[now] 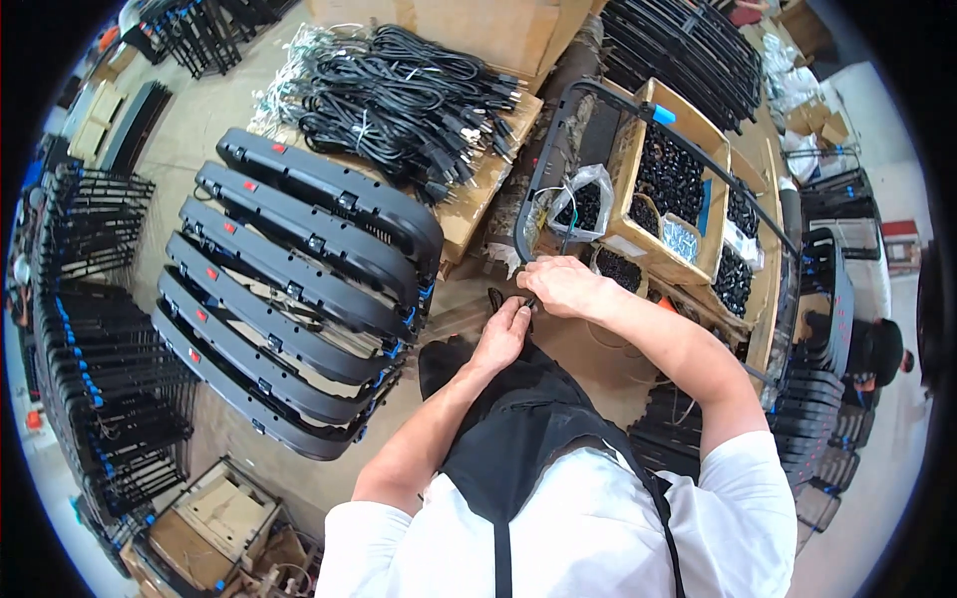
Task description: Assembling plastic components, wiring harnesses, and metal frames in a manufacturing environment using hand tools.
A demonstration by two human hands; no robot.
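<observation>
Both my hands meet in front of my black apron (518, 399), at the near left corner of a black tube frame (529, 221). My right hand (568, 286) is closed on the frame's near corner, its fingers curled round the tube. Just below and left of it, my left hand (501, 334) pinches a small dark piece between thumb and fingers. A black loop, perhaps cord, shows beside those fingertips; the exact kind is hidden. The frame leans over a wooden parts tray (626, 237) filled with small black parts and silvery screws (680, 241). A clear bag of black parts (583, 204) sits inside the frame.
Several long black housings (299, 274) with red switches stand in a row at left. Behind them, bundled black power cords (399, 100) lie on cardboard (478, 214). Stacked black frames (110, 329) line the far left, more (688, 50) the back right. A person (877, 354) is at far right.
</observation>
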